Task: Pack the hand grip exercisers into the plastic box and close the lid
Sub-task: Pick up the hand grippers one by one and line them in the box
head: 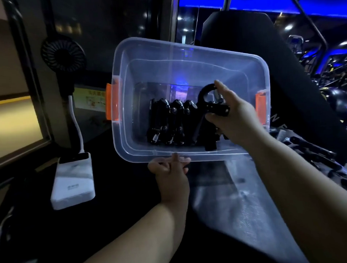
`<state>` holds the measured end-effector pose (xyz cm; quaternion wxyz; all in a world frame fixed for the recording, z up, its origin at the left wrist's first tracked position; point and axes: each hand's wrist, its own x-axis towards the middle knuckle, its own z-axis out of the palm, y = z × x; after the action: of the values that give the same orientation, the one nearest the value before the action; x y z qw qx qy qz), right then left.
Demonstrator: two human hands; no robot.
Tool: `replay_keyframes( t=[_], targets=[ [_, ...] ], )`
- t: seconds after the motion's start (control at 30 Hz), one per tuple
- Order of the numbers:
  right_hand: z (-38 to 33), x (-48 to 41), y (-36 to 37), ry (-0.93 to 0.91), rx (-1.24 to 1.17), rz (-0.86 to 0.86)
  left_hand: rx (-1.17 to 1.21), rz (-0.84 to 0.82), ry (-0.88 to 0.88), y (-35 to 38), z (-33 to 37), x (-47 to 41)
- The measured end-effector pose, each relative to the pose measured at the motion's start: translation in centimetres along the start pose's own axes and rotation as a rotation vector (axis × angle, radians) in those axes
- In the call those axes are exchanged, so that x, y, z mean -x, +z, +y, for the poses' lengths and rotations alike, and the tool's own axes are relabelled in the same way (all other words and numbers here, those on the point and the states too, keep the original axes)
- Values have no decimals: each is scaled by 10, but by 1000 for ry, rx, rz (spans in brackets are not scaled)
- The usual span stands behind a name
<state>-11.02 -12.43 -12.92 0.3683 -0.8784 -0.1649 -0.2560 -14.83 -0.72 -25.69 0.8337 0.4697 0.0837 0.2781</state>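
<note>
Left hand (171, 172) gripping plastic box (185, 49) rim, right hand (233, 118) holding exerciser (211, 103) inside, power bank (73, 181) and fan (64, 54) left.

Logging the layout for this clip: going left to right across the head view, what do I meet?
Left to right: white power bank → left orange latch → packed grip exercisers → grip exerciser held by the right hand → right orange latch.
</note>
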Motion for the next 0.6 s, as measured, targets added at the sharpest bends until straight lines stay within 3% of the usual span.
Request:
replay_keyframes(
  t=[0.4, 0.6],
  targets=[
    [-32, -37, 103, -140, 230, -243, 29, 42, -13, 1, -2, -1],
    [-37, -54, 136, -157, 309, -280, 41, 54, -43, -1, -3, -2]
  ],
)
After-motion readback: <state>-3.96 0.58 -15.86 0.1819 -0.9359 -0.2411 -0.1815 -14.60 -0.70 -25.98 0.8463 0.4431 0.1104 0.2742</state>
